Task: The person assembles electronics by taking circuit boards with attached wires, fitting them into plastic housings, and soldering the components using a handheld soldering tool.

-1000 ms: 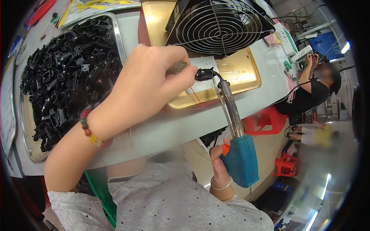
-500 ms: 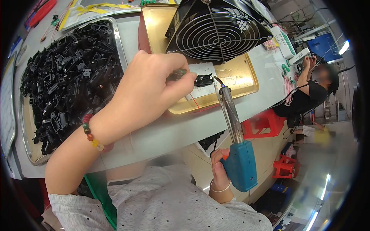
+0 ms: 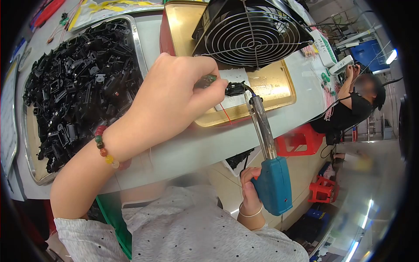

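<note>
My left hand [image 3: 174, 94] is closed, thumb and forefinger pinching a small black plastic part [image 3: 236, 88] that sticks out to the right over a white pad [image 3: 230, 103]. A bit of green shows between the fingers, and a thin red wire [image 3: 225, 114] hangs below them. Low on the right, my right hand [image 3: 250, 188] wraps the handle of a teal soldering gun [image 3: 276, 185], a finger at its red trigger. The gun's bent tip is at the right end of the black part; whether they touch I cannot tell.
Behind the work stands a black fan [image 3: 255, 46] with a wire guard, on a gold tray [image 3: 283, 94]. A metal tray [image 3: 139, 48] heaped with black plastic parts lies left. Red stools [image 3: 301, 140] and a seated person [image 3: 345, 111] are on the right.
The view has shifted slightly. The soldering gun's tip stays by the black part's right end, while the thin pale strand that rose beside the tip no longer shows there. Both hands keep their grips.
</note>
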`<state>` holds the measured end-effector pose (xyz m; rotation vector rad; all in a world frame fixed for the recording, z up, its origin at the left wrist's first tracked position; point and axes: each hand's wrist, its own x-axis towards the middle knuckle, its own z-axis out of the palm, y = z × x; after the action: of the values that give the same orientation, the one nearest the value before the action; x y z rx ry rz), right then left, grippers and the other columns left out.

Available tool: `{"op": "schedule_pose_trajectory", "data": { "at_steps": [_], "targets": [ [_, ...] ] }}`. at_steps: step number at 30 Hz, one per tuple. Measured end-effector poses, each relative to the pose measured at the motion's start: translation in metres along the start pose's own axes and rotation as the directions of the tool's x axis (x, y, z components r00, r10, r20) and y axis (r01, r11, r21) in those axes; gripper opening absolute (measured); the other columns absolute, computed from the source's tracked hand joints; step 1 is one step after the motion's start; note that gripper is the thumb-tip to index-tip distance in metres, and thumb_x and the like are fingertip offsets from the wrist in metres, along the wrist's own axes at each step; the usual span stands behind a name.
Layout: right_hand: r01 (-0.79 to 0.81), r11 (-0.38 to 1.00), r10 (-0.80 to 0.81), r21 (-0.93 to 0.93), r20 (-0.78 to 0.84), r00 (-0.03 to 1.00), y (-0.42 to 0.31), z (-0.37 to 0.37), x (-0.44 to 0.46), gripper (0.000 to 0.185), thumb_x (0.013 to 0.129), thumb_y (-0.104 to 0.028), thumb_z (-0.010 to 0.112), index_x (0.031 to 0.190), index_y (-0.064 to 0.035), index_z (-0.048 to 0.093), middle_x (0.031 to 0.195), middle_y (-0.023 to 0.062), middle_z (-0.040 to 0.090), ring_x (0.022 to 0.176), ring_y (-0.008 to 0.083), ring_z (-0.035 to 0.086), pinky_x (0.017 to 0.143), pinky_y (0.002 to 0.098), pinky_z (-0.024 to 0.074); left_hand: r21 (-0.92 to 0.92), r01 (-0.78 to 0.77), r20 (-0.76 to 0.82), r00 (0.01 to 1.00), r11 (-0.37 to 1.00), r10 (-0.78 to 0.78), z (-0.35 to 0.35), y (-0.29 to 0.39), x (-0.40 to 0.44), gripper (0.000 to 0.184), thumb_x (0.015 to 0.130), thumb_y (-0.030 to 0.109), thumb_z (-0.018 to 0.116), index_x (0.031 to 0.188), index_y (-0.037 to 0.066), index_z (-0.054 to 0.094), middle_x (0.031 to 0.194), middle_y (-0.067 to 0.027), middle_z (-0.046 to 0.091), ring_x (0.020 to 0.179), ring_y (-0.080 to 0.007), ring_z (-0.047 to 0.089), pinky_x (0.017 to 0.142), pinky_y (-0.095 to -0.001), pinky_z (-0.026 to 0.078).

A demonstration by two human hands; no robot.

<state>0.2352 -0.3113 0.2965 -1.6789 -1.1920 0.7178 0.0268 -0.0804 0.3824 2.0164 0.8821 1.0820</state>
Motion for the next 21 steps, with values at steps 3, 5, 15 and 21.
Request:
{"op": "schedule_pose_trajectory", "data": {
  "at_steps": [3, 5, 15, 21],
  "targets": [
    [-0.018, 0.923, 0.013, 0.385, 0.016, 1.0, 0.002, 0.004, -0.001, 0.016, 0.098, -0.009, 0.044, 0.107, -0.0004, 0.053, 0.096, 0.0069, 0.058, 0.09, 0.0138, 0.058, 0.08, 0.0212, 0.0489, 0.023, -0.059, -0.028, 0.998, 0.998, 0.06, 0.001, -0.003, 0.001, 0.024, 0.085, 0.017, 0.064, 0.071, -0.002, 0.059, 0.047, -0.0077, 0.05, 0.039, -0.0113, 0.047, 0.042, -0.0259, 0.034],
    [-0.094, 0.736, 0.128, 0.671, -0.001, 0.992, 0.013, 0.003, -0.005, 0.016, 0.098, -0.01, 0.045, 0.107, -0.0005, 0.053, 0.097, 0.0069, 0.059, 0.09, 0.014, 0.058, 0.081, 0.0217, 0.049, 0.02, -0.034, -0.008, 0.999, 0.999, 0.034, 0.0, -0.002, 0.0, 0.024, 0.085, 0.017, 0.063, 0.071, -0.002, 0.059, 0.047, -0.0079, 0.05, 0.039, -0.0111, 0.047, 0.041, -0.0258, 0.034],
    [0.004, 0.996, -0.015, -0.085, -0.121, 0.992, -0.001, 0.007, 0.005, 0.015, 0.084, -0.003, 0.063, 0.098, -0.0012, 0.06, 0.085, 0.0044, 0.061, 0.076, 0.0119, 0.06, 0.065, 0.0224, 0.048, 0.017, -0.018, 0.004, 1.0, 1.0, 0.018, -0.001, -0.001, 0.0, 0.024, 0.086, 0.017, 0.063, 0.073, -0.003, 0.06, 0.047, -0.0065, 0.047, 0.04, -0.0085, 0.044, 0.041, -0.0245, 0.033],
    [-0.008, 1.0, 0.008, -0.004, -0.104, 0.995, -0.014, 0.012, 0.012, 0.011, 0.087, -0.001, 0.059, 0.098, -0.0011, 0.06, 0.085, 0.0032, 0.062, 0.075, 0.011, 0.06, 0.065, 0.0212, 0.0478, 0.015, -0.013, 0.009, 1.0, 1.0, 0.013, -0.001, -0.001, 0.0, 0.024, 0.086, 0.017, 0.063, 0.073, -0.003, 0.06, 0.047, -0.0061, 0.049, 0.04, -0.0081, 0.045, 0.042, -0.0244, 0.034]
  ]
}}
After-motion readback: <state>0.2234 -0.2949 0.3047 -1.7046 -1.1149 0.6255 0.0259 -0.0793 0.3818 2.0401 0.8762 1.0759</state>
